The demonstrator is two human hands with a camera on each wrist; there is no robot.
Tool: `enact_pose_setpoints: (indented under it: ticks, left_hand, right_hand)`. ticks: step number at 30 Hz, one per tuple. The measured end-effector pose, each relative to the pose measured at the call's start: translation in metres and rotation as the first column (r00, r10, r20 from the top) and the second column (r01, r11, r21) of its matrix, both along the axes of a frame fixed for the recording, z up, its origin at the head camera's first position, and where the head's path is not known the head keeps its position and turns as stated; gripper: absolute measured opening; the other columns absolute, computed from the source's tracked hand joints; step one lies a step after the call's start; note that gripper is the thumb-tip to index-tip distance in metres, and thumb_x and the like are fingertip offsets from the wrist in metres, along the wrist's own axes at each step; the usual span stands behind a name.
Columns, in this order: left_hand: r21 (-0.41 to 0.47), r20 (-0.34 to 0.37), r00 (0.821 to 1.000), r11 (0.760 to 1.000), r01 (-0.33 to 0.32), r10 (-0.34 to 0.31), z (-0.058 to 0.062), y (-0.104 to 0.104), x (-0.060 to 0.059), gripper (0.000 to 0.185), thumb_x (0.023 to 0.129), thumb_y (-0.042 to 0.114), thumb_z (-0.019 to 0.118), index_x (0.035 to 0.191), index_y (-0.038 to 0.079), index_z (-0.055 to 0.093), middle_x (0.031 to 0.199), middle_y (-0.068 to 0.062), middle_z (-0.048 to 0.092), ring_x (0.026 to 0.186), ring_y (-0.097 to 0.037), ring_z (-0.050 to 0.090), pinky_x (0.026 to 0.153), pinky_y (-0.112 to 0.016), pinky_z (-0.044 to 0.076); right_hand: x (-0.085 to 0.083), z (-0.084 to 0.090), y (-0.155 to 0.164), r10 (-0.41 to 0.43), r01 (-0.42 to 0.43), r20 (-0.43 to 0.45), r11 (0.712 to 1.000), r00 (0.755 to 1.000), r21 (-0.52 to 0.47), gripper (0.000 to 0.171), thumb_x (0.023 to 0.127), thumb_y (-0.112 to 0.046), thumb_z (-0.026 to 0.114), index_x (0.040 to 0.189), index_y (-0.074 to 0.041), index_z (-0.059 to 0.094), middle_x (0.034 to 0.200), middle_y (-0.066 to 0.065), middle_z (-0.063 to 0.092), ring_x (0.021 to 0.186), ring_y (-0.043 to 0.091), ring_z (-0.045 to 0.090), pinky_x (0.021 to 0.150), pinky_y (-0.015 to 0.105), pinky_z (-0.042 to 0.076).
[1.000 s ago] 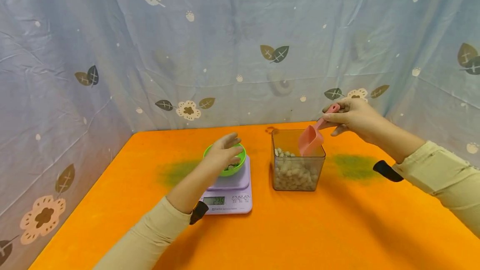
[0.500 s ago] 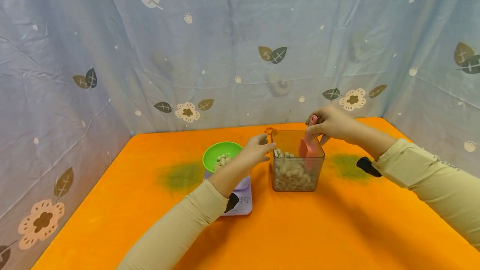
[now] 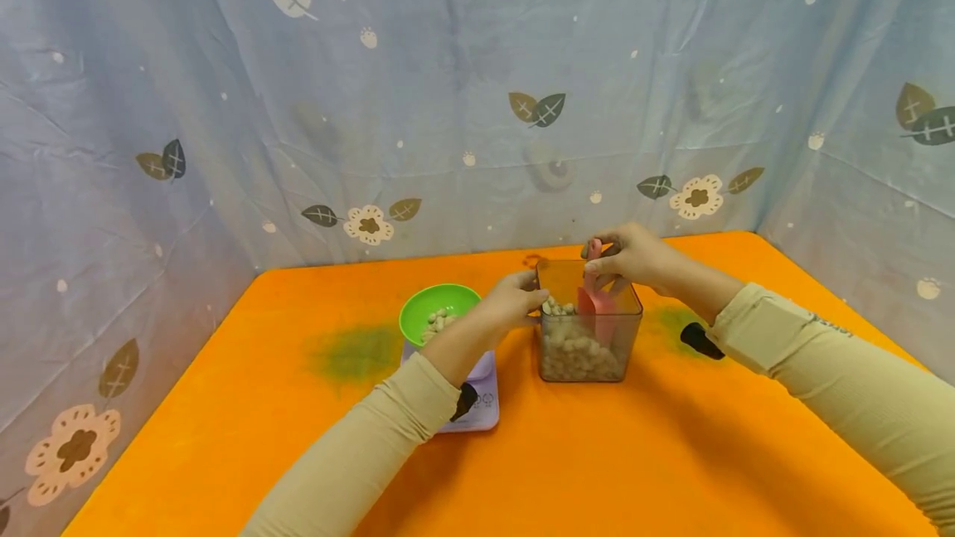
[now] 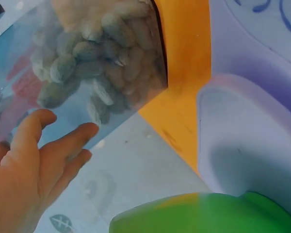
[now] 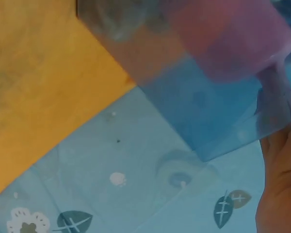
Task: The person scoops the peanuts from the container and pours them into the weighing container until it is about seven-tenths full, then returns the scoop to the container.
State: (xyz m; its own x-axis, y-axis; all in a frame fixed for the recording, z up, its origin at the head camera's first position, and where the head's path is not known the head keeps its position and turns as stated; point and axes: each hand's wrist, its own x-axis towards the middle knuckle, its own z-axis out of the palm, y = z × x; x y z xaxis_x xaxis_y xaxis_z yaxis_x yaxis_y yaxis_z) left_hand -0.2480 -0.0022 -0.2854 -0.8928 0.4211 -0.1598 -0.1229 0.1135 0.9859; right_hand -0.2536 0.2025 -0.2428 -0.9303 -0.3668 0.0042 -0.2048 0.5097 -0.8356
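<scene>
Scoop (image 3: 594, 302) is light, stiff plastic; our right hand (image 3: 634, 257) pinches its handle, while our left hand (image 3: 513, 302), fingers straight, steadies the slippery nut box (image 3: 587, 346).

Bright, even, soft light throughout.
Faint shadows under the sleeves on the desk (image 3: 671, 454); curved bending toward head-view edges; both wrist views close and out of focus.
</scene>
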Motion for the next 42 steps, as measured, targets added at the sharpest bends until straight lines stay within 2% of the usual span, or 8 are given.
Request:
enact_pose_setpoints:
  ticks: [9, 16, 20, 23, 28, 33, 39, 42]
  left_hand:
    - [0.026, 0.003, 1.0, 0.999, -0.019, 0.019, -0.001, -0.001, 0.0, 0.052, 0.103, 0.002, 0.041, 0.151, -0.004, 0.023, 0.15, -0.026, 0.032, 0.138, -0.039, 0.032, 0.108, -0.05, 0.037]
    - [0.038, 0.012, 0.999, 0.999, -0.032, 0.032, 0.003, -0.003, 0.001, 0.052, 0.103, 0.001, 0.042, 0.151, -0.005, 0.024, 0.148, -0.027, 0.034, 0.137, -0.039, 0.034, 0.107, -0.05, 0.039]
    - [0.015, 0.025, 0.999, 0.999, -0.03, 0.03, 0.003, -0.001, 0.003, 0.053, 0.103, 0.003, 0.043, 0.152, -0.003, 0.024, 0.148, -0.027, 0.033, 0.137, -0.041, 0.033, 0.107, -0.052, 0.038]
    - [0.006, 0.034, 0.999, 1.0, -0.028, 0.027, 0.002, 0.0, 0.003, 0.052, 0.104, 0.004, 0.042, 0.152, -0.002, 0.024, 0.149, -0.026, 0.033, 0.136, -0.043, 0.033, 0.107, -0.052, 0.038]
    - [-0.006, 0.041, 0.999, 1.0, -0.021, 0.021, 0.001, -0.001, 0.004, 0.052, 0.104, 0.004, 0.042, 0.152, -0.003, 0.024, 0.149, -0.026, 0.033, 0.135, -0.043, 0.035, 0.106, -0.052, 0.039]
    - [0.008, 0.044, 0.999, 1.0, -0.011, 0.01, 0.0, 0.001, 0.005, 0.052, 0.104, 0.004, 0.04, 0.152, -0.002, 0.023, 0.152, -0.026, 0.029, 0.136, -0.043, 0.033, 0.107, -0.052, 0.038]
    - [0.01, 0.042, 0.999, 1.0, -0.017, 0.016, 0.001, 0.001, 0.005, 0.051, 0.105, 0.006, 0.04, 0.152, -0.003, 0.023, 0.15, -0.025, 0.032, 0.135, -0.041, 0.037, 0.106, -0.051, 0.039]
    - [0.01, 0.036, 0.999, 1.0, -0.024, 0.024, 0.001, 0.0, 0.005, 0.051, 0.104, 0.006, 0.041, 0.151, -0.004, 0.024, 0.148, -0.026, 0.036, 0.133, -0.04, 0.04, 0.105, -0.05, 0.041]
  right_hand:
    - [0.01, -0.009, -0.002, -0.031, 0.03, -0.088, 0.999, 0.996, -0.018, 0.026, 0.095, 0.001, 0.059, 0.117, 0.014, 0.054, 0.088, 0.019, 0.07, 0.074, 0.024, 0.07, 0.057, 0.037, 0.06]
    - [0.007, -0.003, -0.003, -0.094, 0.089, -0.022, 0.982, 0.995, -0.165, 0.03, 0.098, 0.001, 0.054, 0.122, 0.017, 0.048, 0.089, 0.012, 0.069, 0.072, 0.013, 0.069, 0.058, 0.03, 0.06]
    - [0.007, -0.006, 0.002, -0.049, 0.049, 0.01, 0.993, 0.999, -0.107, 0.036, 0.098, 0.0, 0.054, 0.128, 0.019, 0.045, 0.094, 0.019, 0.07, 0.076, 0.018, 0.07, 0.06, 0.033, 0.06]
    - [0.008, -0.011, 0.005, -0.039, 0.043, 0.038, 0.992, 0.999, -0.117, 0.04, 0.098, 0.0, 0.054, 0.131, 0.02, 0.042, 0.095, 0.018, 0.07, 0.078, 0.018, 0.07, 0.062, 0.033, 0.06]
    - [0.012, -0.015, 0.005, -0.081, 0.103, 0.084, 0.95, 0.993, -0.295, 0.033, 0.1, 0.0, 0.051, 0.127, 0.017, 0.042, 0.086, 0.004, 0.07, 0.075, 0.012, 0.07, 0.063, 0.029, 0.06]
    - [0.013, -0.021, 0.005, -0.059, 0.099, 0.138, 0.947, 0.989, -0.304, 0.023, 0.101, -0.002, 0.049, 0.118, 0.013, 0.046, 0.085, 0.005, 0.069, 0.076, 0.014, 0.07, 0.066, 0.028, 0.06]
    - [0.012, -0.024, 0.007, -0.072, 0.139, 0.176, 0.905, 0.982, -0.402, 0.024, 0.102, -0.002, 0.045, 0.121, 0.013, 0.04, 0.083, 0.001, 0.07, 0.076, 0.01, 0.07, 0.065, 0.023, 0.059]
    - [0.011, -0.022, 0.006, -0.064, 0.137, 0.187, 0.903, 0.98, -0.408, 0.025, 0.102, -0.003, 0.045, 0.122, 0.013, 0.04, 0.084, 0.002, 0.071, 0.078, 0.01, 0.07, 0.066, 0.023, 0.059]
